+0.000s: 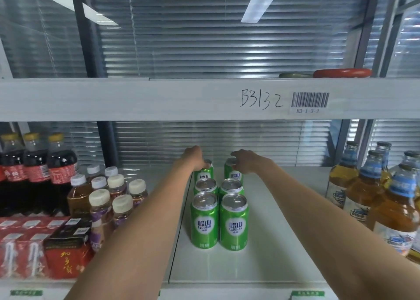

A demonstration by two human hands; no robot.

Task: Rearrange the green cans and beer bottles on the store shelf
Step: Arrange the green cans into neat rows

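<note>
Several green cans stand in two columns on the white shelf [284, 243]. The front pair, a left can [204, 222] and a right can [233, 226], face me, with a middle pair behind. My left hand [195, 157] grips the top of the rear left can [204, 174]. My right hand [248, 162] grips the top of the rear right can [233, 174]. Both rear cans stand on the shelf. Several amber beer bottles [363, 193] with blue neck labels stand at the right end.
Dark cola bottles [36, 170] and small white-capped tea bottles [106, 193] stand at the left, with red drink cartons [34, 249] in front. The upper shelf beam [159, 100] hangs above. Bare shelf lies between the cans and beer bottles.
</note>
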